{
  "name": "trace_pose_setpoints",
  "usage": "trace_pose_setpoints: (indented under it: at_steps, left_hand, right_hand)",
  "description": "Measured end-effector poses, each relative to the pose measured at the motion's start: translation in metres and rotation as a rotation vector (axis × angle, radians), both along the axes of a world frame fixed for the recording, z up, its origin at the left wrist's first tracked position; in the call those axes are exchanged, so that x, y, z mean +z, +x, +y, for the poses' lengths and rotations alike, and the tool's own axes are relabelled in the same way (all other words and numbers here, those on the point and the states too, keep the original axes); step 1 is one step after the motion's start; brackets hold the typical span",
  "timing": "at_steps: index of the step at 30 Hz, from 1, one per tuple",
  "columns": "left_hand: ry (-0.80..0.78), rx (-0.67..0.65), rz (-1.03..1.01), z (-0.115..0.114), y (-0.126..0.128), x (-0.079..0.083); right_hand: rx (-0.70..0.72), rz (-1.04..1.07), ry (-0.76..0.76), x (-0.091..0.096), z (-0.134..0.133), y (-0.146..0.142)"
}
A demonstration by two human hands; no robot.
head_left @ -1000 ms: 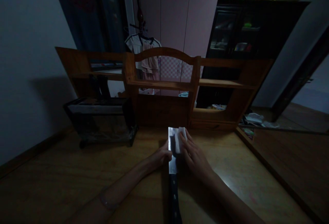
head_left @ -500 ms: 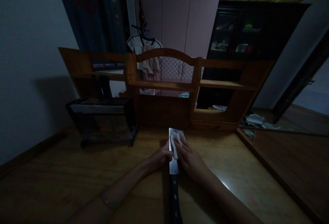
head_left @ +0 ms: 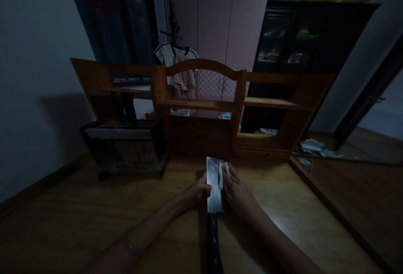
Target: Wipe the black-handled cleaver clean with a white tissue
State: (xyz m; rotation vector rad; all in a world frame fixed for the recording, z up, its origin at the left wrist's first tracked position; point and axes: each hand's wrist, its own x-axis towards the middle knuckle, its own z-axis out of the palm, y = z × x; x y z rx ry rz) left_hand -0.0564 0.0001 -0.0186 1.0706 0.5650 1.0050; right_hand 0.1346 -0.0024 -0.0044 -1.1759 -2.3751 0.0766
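Note:
A cleaver [head_left: 214,194] with a broad metal blade and a black riveted handle points away from me over the wooden table. My left hand [head_left: 200,189] grips the blade's left edge, thumb on top and fingers underneath. A folded white cloth [head_left: 223,175] is pressed at the right side of the blade. My right hand [head_left: 236,191] holds this cloth, its fingers bent over it. The handle extends toward me with no hand on it.
A black knife block [head_left: 126,146] with dark handles sticking out stands on the table [head_left: 151,215] at left. Along the back runs a wooden shelf unit [head_left: 201,106]. A raised wooden edge [head_left: 333,207] borders the right side.
My right hand has slid the white cloth rightward across the blade to its right edge, uncovering more metal. My left hand and the cleaver stay in place.

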Motion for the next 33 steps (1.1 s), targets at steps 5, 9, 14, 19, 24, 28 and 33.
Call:
trace_pose_setpoints:
  at_steps: [5,9,14,19,24,28,33]
  left_hand:
    - [0.012,0.015,0.01,-0.001,0.001,0.004]
    - [0.004,0.016,0.014,-0.002,0.002,0.006]
    - [-0.013,0.013,0.026,-0.005,0.003,0.011]
    - [-0.038,0.033,0.009,-0.003,0.003,0.008]
    - [-0.091,-0.003,0.014,-0.001,0.004,0.002]
    - [-0.088,0.001,0.001,-0.001,0.006,0.002]
    - [-0.112,0.01,-0.005,0.001,0.004,0.0]
  right_hand:
    - [-0.05,-0.005,0.002,-0.006,0.003,0.002]
    - [-0.086,0.034,0.046,-0.011,0.004,0.005]
    - [-0.05,0.137,0.127,-0.003,0.002,0.005]
    - [0.148,0.168,0.066,0.016,-0.011,-0.002]
    - [0.325,0.073,-0.039,0.026,-0.023,-0.011]
    - [0.315,0.042,-0.054,0.027,-0.025,-0.012]
    - [0.286,0.034,-0.051,0.023,-0.021,-0.01]
